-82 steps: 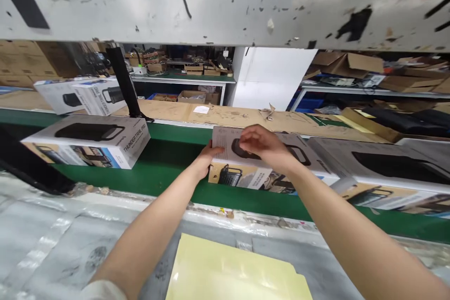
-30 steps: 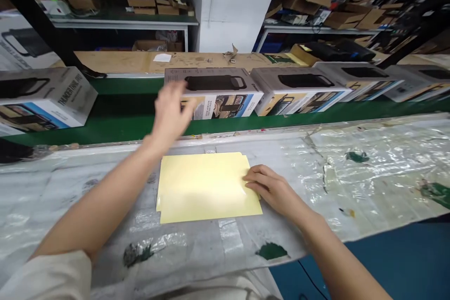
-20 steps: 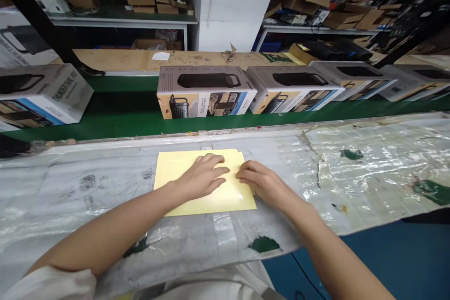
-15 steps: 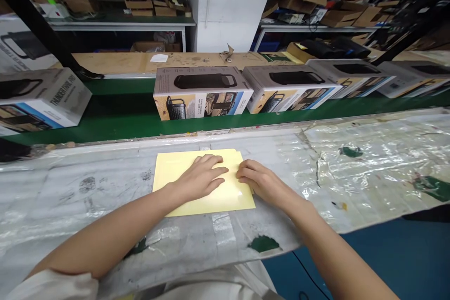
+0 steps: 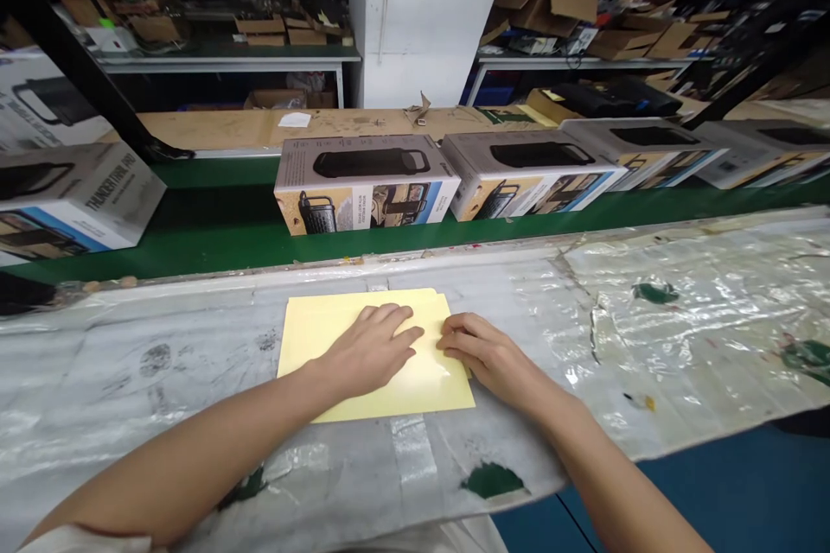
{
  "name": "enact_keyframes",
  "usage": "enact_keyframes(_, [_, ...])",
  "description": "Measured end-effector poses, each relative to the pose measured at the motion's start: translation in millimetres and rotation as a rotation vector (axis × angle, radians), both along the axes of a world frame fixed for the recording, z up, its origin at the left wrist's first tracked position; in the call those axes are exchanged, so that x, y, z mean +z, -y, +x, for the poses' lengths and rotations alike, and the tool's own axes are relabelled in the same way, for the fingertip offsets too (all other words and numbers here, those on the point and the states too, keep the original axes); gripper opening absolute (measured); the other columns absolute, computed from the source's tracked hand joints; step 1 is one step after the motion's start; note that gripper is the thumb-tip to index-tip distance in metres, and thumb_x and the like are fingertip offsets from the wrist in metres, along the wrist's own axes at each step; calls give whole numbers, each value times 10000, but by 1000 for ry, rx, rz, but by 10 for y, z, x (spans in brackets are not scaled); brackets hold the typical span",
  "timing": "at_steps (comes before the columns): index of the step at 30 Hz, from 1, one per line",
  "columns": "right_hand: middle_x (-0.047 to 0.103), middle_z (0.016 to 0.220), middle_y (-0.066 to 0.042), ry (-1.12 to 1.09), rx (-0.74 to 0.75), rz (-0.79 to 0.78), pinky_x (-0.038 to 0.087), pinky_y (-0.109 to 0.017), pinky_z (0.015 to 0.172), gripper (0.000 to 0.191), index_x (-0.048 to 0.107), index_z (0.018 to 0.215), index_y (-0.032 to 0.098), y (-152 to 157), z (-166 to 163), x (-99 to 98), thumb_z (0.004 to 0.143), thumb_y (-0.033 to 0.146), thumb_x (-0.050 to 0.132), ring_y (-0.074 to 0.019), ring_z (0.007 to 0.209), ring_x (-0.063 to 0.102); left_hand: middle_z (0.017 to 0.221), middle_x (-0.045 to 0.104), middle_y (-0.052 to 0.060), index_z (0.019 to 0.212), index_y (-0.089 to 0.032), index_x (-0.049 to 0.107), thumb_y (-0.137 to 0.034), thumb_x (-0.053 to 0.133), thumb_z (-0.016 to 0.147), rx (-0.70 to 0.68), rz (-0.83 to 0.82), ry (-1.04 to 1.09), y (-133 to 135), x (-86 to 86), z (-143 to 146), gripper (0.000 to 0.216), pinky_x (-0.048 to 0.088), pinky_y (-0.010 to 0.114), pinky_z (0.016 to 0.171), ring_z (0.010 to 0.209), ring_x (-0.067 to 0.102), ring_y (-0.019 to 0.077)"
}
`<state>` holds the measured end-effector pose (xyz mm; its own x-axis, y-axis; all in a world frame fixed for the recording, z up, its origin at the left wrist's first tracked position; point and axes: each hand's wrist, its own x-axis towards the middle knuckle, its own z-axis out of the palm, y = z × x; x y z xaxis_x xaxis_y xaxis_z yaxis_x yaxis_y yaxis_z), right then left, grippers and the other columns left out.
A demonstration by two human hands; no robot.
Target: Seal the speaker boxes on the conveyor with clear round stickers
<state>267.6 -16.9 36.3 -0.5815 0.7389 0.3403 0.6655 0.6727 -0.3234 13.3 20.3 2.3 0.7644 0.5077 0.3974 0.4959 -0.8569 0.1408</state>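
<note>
Glossy yellow sheets (image 5: 376, 408), at least two and slightly offset, lie flat on the plastic-covered bench in front of me. My left hand (image 5: 373, 352) rests palm down on the top sheet, fingers somewhat spread and pointing right. At the right edge of the sheets, my right hand (image 5: 483, 354) has its fingers bent and drawn together over the edge. The fingertips meet the sheet there; whether they also pinch something small I cannot make out.
Printed product boxes (image 5: 367, 181) stand in a row on a green belt (image 5: 213, 233) beyond the bench. Worn plastic sheeting (image 5: 519, 285) with torn patches covers the bench. Black posts (image 5: 84, 60) rise at the left and right. Open cartons (image 5: 545, 4) sit on shelves behind.
The view has tilted up slightly, so everything sits a little lower in the picture. Both hands keep nearly the same place on the yellow sheets.
</note>
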Motion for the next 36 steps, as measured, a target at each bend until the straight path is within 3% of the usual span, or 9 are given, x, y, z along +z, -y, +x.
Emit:
enact_keyframes(8, [604, 1109, -65, -146, -77, -410, 539, -372, 922, 123, 587, 885, 252, -41, 18, 154, 980, 192, 536, -228, 1071, 617, 1378, 590, 144, 1310, -182, 568, -185, 449, 1031, 6, 104, 4, 26, 1, 11, 303, 469, 412, 903, 1194, 579, 282])
enact_keyframes(12, [643, 1160, -99, -414, -104, -510, 542, -454, 965, 237, 628, 771, 245, -60, 190, 267, 950, 395, 668, -286, 1122, 632, 1369, 605, 166, 1362, -170, 547, -159, 444, 1008, -7, 62, -65, 97, -15, 25, 369, 482, 424, 912, 1200, 587, 297])
enact_keyframes(15, [691, 1036, -93, -690, -93, -511, 594, -439, 820, 298, 633, 724, 251, -128, 360, 408, 882, 469, 760, -278, 956, 685, 1326, 640, 151, 1356, -195, 562, -193, 483, 1000, -73, -14, -77, 36, 88, -16, 364, 513, 390, 872, 1149, 622, 277])
enact_keyframes(19, [649, 710, -37, -782, -116, -489, 548, -323, 553, 262, 641, 730, 267, -372, 434, 650, 872, 434, 784, -204, 633, 631, 1255, 685, 98, 1273, -215, 629, -215, 379, 1043, -59, -36, 112, -722, 683, -209, 340, 531, 353, 956, 1163, 639, 223])
enact_keyframes(22, [670, 726, -49, -723, -178, -448, 571, -321, 562, 229, 671, 837, 264, -664, 285, 852, 848, 446, 811, -208, 656, 649, 1417, 591, 121, 1316, -193, 614, -256, 405, 1039, 291, 54, 280, -1767, 1292, -404, 353, 452, 410, 1128, 1338, 538, 255])
enact_keyframes(25, [687, 776, -61, -703, -144, -449, 599, -340, 601, 338, 657, 981, 245, -1016, 7, 1048, 823, 493, 824, -218, 699, 672, 1614, 376, 185, 1398, -109, 531, -236, 425, 1031, 600, 15, 184, -2724, 1663, -515, 402, 312, 450, 1229, 1518, 317, 298])
enact_keyframes(29, [691, 849, -73, -619, -26, -417, 584, -353, 654, 422, 640, 1077, 216, -1572, -385, 1262, 832, 525, 792, -227, 778, 678, 1411, 603, 197, 1217, -114, 624, -261, 365, 1052, 646, -137, -11, -3279, 1656, -518, 340, 435, 470, 1104, 1333, 546, 319])
enact_keyframes(31, [687, 874, -67, -575, 18, -378, 559, -355, 672, 433, 629, 1109, 209, -1920, -559, 1338, 830, 502, 781, -228, 801, 670, 1280, 681, 177, 1137, -124, 641, -278, 303, 1069, 619, -152, -39, -3281, 1569, -543, 378, 474, 439, 1041, 1201, 634, 298])
enact_keyframes(36, [644, 799, -1, -472, 77, -165, 482, -338, 694, 343, 593, 1031, 223, -2960, -1036, 1407, 781, 413, 732, -199, 749, 614, 1267, 687, 115, 1155, -176, 617, -277, 287, 1070, 562, -140, -70, -3050, 1449, -749, 356, 474, 355, 1003, 1179, 637, 247])
